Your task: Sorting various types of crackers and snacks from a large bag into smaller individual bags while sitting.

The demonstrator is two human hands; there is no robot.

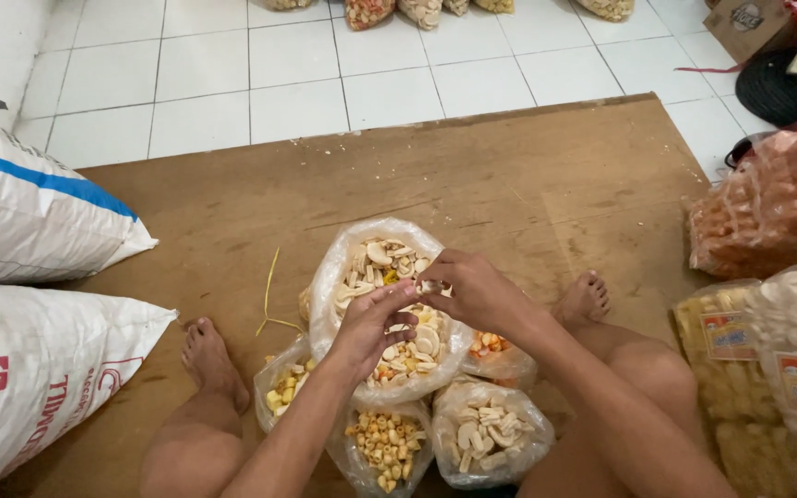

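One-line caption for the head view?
Both hands, left hand and right hand, pinch the mouth of a clear bag of mixed crackers on a brown mat.

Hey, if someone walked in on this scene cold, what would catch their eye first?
Two bare hands, the left hand and right hand, meet at the mouth of a clear bag of mixed crackers at the centre of a brown board. Smaller snack bags cluster between the person's legs, and big white sacks lie at the left.

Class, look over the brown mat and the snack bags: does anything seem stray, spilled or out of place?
A loose yellow strand lies on the brown mat left of the big snack bag, and small crumbs dot its far edge.
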